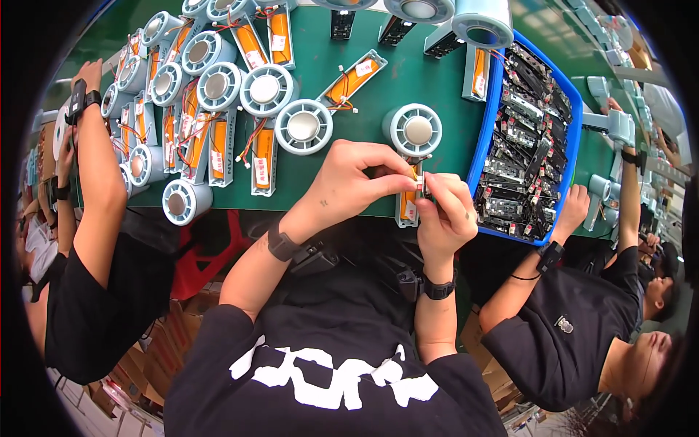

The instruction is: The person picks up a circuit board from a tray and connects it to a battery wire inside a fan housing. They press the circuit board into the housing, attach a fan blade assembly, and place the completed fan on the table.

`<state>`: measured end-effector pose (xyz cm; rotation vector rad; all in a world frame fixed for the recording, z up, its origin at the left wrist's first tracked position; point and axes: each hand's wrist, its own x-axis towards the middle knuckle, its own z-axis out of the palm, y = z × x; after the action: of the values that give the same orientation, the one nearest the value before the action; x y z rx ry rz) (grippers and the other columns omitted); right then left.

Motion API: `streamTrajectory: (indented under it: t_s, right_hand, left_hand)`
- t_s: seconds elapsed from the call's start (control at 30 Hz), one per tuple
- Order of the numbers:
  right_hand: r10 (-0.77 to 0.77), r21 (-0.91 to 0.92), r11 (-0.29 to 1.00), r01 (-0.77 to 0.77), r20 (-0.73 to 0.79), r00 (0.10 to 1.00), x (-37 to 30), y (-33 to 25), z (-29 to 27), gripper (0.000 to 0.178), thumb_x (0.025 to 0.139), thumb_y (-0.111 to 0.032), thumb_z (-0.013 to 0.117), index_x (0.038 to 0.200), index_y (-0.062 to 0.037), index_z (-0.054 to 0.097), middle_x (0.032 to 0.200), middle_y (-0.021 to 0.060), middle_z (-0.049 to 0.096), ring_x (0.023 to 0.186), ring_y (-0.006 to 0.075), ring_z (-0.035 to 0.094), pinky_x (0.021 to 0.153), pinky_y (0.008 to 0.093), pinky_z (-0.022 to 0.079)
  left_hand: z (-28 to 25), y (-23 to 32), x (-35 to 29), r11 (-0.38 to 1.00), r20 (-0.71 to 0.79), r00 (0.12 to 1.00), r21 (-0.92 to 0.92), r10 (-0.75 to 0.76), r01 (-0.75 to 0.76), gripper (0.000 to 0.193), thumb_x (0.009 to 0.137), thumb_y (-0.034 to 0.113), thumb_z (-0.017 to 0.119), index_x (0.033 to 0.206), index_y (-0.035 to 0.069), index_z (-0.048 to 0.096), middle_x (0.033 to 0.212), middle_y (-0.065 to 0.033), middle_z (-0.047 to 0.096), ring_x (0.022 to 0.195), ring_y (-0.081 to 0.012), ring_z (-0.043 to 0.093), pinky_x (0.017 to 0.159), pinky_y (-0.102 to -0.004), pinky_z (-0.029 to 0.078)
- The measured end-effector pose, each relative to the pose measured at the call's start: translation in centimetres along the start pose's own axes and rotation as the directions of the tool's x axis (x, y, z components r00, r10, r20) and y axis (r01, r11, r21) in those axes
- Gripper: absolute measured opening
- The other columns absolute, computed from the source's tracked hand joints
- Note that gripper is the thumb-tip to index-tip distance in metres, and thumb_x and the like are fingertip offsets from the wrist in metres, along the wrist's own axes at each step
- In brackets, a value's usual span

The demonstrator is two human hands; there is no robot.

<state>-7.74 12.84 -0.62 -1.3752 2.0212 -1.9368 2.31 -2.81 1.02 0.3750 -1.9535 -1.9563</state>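
Note:
In front of me a light-blue handheld fan [415,130] lies on the green table, its head away from me. Its open handle [408,210] points toward me, with an orange battery partly showing. Above that handle my left hand [358,175] pinches a small white wire plug [418,182] between thumb and fingertips. My right hand [447,213] is closed in a pinch just beside it, meeting the left fingertips. A small dark part seems to sit between the right fingers, too covered to make out.
A blue bin [477,171] of black circuit-board parts stands to the right. Many open fans with orange batteries and loose wires, one a light-blue fan [304,127], cover the left. A co-worker's arm [98,189] reaches in at left; another's hand [574,211] is beside the bin.

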Motion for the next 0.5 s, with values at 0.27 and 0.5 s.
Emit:
streamTrajectory:
  t_s: [0.27,0.5]
  right_hand:
    - [0.014,-0.061,0.998,-0.01,0.066,0.998,0.65,0.03,-0.11,0.029,0.081,-0.001,0.078,0.11,0.0006,0.072,0.107,0.0191,0.072,0.085,0.0267,0.07,0.073,0.032,0.056]
    - [0.013,0.036,0.999,-0.018,0.118,0.993,0.8,0.32,-0.23,0.026,0.084,0.001,0.075,0.109,0.0008,0.072,0.108,0.0207,0.073,0.085,0.0265,0.071,0.074,0.0311,0.056]
  left_hand:
    - [0.3,0.12,0.35,0.97,-0.038,0.989,-0.206,-0.143,0.133,0.008,0.085,0.003,0.077,0.09,-0.003,0.075,0.082,-0.0069,0.075,0.075,-0.0089,0.069,0.068,-0.0228,0.055]
    - [-0.11,-0.15,0.34,0.956,-0.003,0.983,-0.234,-0.185,0.179,0.008,0.083,-0.002,0.077,0.089,-0.005,0.073,0.085,-0.0091,0.075,0.079,-0.0127,0.072,0.073,-0.0252,0.058]
